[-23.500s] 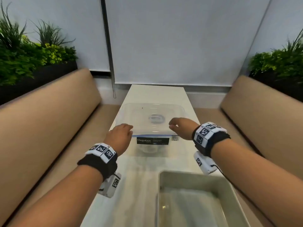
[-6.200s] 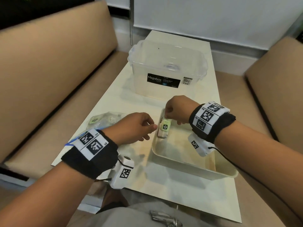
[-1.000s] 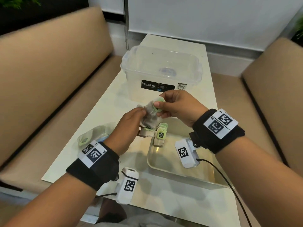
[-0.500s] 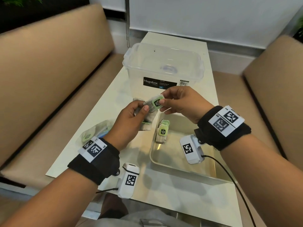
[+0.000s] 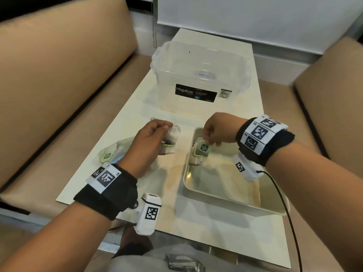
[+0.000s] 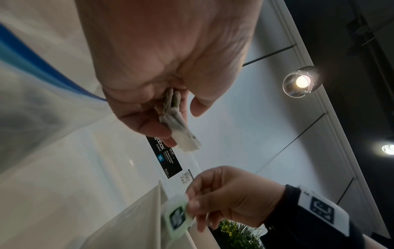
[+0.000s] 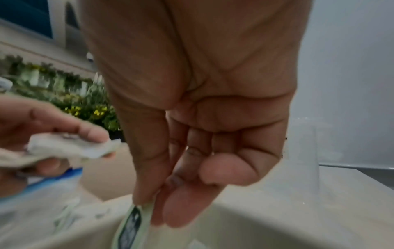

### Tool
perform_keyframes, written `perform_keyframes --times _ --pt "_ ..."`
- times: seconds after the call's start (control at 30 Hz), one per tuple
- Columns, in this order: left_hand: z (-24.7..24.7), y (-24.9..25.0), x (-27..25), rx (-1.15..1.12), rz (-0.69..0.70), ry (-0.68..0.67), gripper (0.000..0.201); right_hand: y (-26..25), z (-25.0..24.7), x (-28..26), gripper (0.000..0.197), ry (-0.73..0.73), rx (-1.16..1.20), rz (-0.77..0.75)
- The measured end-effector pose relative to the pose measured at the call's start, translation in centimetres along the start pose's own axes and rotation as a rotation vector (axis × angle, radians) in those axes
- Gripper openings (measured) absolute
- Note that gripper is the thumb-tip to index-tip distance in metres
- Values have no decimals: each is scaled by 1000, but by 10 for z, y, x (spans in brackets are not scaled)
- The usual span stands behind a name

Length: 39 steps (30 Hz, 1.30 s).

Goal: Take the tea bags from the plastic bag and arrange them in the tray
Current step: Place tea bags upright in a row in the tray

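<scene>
Paper-light load, both hands busy. Right hand pinches one tea bag by its green tag, thumb against fingertips, holding it over the far-left corner of the metal tray, just at the short row of bags already standing there. Left hand is curled round a small bunch of spare bags above the worktop, left of the tray. Plastic bag lies flat by the left wrist, a few bags visible inside.

Handling, my read: bags are soft, nearly weightless, crush easily, and the paper likely tears if squeezed. The stiff tag is the best hold; it gives orientation control. Standing bags look tippy, so the new one probably needs to lean on the row. The bunch may shed bags if that grip loosens.

Clear storage box sits at the far end, not involved.
</scene>
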<state>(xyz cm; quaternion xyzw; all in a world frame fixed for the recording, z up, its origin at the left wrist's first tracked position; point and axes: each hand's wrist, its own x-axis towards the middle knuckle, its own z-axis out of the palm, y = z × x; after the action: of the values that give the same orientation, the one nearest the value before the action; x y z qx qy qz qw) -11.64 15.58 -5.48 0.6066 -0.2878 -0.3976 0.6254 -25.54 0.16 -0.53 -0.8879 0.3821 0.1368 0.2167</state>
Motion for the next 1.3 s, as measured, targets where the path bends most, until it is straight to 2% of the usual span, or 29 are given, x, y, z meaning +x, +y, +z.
perform_keyframes --times 0.1,0.23,0.5,0.67,0.77,0.87,1.0,1.13,1.3 --pt "-3 0 -1 -1 -4 1 23 -2 16 15 4 -131 -46 28" --pt "-9 -1 -2 7 -13 -8 23 -6 31 32 8 -228 -94 62" --pt "-15 -1 -3 6 -36 -26 26 -16 40 46 17 -188 -283 144" --pt "-18 -3 -3 26 -48 -64 33 -13 42 47 17 -156 -282 161" --pt "-18 -4 -4 22 -35 -89 31 -9 31 40 13 -98 -189 154" --pt "-16 -5 -4 17 -28 -100 29 -11 9 22 11 28 -39 28" --pt "-10 -3 -4 12 -9 -116 28 -28 -4 -1 19 138 241 -102" --pt "-2 -3 -4 12 30 -129 27 -38 -3 -10 17 156 479 -135" --pt "1 -2 -5 44 113 -126 25 -32 3 -13 16 174 502 -145"
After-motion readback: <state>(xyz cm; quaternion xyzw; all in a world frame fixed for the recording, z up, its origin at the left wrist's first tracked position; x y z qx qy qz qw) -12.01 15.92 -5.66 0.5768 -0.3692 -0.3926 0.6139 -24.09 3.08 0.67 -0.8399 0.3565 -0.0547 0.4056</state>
